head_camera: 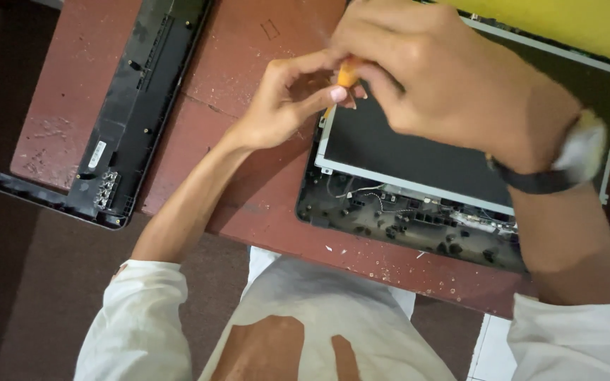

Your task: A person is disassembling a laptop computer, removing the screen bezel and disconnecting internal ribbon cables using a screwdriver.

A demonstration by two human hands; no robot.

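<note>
My right hand (pixel 439 77) is closed around the orange handle of a small screwdriver (pixel 348 74), which shows only as a short stretch of orange between my fingers, with a thin bit of the shaft below it. My left hand (pixel 292 99) comes in from the other side with its fingertips pinched on the same tool, thumb and forefinger touching it just under the handle. Both hands meet above the upper left corner of a bare laptop display panel (pixel 418 152), a dark screen in a thin metal frame. The panel lies in the black laptop lid shell (pixel 404 222), where thin white wires and small plastic fittings show along the near edge. A dark-strapped wristwatch (pixel 566 159) sits on my right wrist. All of this rests on a worn reddish-brown worktop (pixel 248 42), scuffed and speckled with pale flecks. Well apart on the left of the worktop lies a detached black plastic screen bezel (pixel 139 99), stretching past the worktop's edge. My white sleeves (pixel 135 324) show below.
</note>
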